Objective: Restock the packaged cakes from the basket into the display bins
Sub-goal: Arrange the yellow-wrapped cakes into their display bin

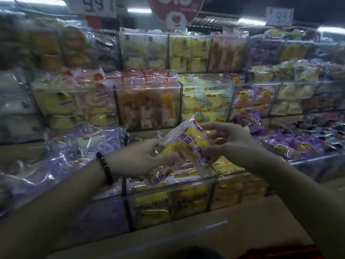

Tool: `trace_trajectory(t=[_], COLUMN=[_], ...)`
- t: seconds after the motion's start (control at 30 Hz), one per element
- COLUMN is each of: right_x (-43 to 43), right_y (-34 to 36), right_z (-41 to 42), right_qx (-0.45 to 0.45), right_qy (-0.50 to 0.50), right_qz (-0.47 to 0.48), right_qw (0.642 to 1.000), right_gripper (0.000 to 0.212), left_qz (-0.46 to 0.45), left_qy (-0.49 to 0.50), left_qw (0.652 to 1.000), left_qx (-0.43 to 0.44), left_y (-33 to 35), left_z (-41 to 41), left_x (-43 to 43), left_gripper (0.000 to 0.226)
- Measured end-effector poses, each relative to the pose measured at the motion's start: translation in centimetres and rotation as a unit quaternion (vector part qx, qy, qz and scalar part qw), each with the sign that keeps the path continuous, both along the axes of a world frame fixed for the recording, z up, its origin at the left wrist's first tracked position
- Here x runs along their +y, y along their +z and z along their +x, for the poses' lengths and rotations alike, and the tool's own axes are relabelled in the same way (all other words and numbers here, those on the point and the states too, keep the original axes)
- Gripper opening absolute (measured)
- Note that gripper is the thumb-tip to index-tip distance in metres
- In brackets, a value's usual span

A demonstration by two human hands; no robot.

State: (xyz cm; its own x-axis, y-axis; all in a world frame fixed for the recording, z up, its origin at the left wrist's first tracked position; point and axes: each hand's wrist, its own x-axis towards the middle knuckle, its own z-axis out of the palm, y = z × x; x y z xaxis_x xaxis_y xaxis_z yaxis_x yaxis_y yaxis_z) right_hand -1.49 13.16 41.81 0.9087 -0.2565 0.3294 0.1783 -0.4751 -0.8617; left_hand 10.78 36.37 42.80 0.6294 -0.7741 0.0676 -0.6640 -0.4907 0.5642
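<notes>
Gripping the yellow cake pack [188, 143] with left hand [138, 157] and right hand [231, 141], I read its axis eleven-to-five, the display bin [168, 186] directly at six o'clock.

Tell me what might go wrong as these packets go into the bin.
The left hand seems to grip two yellow cakes in clear wrappers; the lower one may slip out if the right hand pulls the upper. The clear plastic bin below already looks full, so added packets might slide off.
</notes>
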Motion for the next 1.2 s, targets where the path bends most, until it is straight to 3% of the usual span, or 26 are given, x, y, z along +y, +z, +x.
trace_trajectory(t=[0.13, 0.37, 0.47, 0.6, 0.77, 0.87, 1.0, 1.2], right_x=[-0.1, -0.4, -0.2, 0.8, 1.6, 1.2, 0.6, -0.9], right_y=[-0.1, -1.3, -1.9, -1.7, -3.1, -3.9, -2.6, -1.0], right_z=[4.7, 9.7, 10.6, 11.5, 12.2, 12.4, 12.4, 10.4], right_qx=[-0.012, 0.018, 0.045, 0.051, 0.082, 0.079, 0.113, 0.063], right_qy=[-0.060, -0.104, -0.123, -0.150, -0.084, -0.097, -0.073, -0.087], right_qz=[-0.071, -0.237, -0.315, -0.458, -0.521, -0.507, -0.419, -0.348], right_qw=[0.996, 0.966, 0.940, 0.875, 0.846, 0.853, 0.898, 0.931], right_gripper=[0.061, 0.068, 0.072, 0.064, 0.056, 0.063, 0.081, 0.056], left_qz=[0.125, 0.205, 0.234, 0.261, 0.249, 0.233, 0.204, 0.163], left_qy=[0.043, 0.028, 0.022, 0.004, 0.006, 0.012, 0.023, 0.021], left_qw=[0.979, 0.947, 0.939, 0.938, 0.944, 0.948, 0.955, 0.954], left_qx=[-0.155, -0.246, -0.253, -0.229, -0.217, -0.215, -0.215, -0.250], left_y=[-0.3, -1.9, -2.1, -1.5, -1.5, -1.6, -1.6, -0.7], left_z=[4.9, 8.3, 8.9, 9.1, 9.5, 9.4, 9.1, 8.5], left_x=[0.3, -0.7, -0.7, -1.0, -1.1, -1.4, -1.1, -0.7], left_gripper=[0.046, 0.044, 0.048, 0.033, 0.032, 0.045, 0.057, 0.055])
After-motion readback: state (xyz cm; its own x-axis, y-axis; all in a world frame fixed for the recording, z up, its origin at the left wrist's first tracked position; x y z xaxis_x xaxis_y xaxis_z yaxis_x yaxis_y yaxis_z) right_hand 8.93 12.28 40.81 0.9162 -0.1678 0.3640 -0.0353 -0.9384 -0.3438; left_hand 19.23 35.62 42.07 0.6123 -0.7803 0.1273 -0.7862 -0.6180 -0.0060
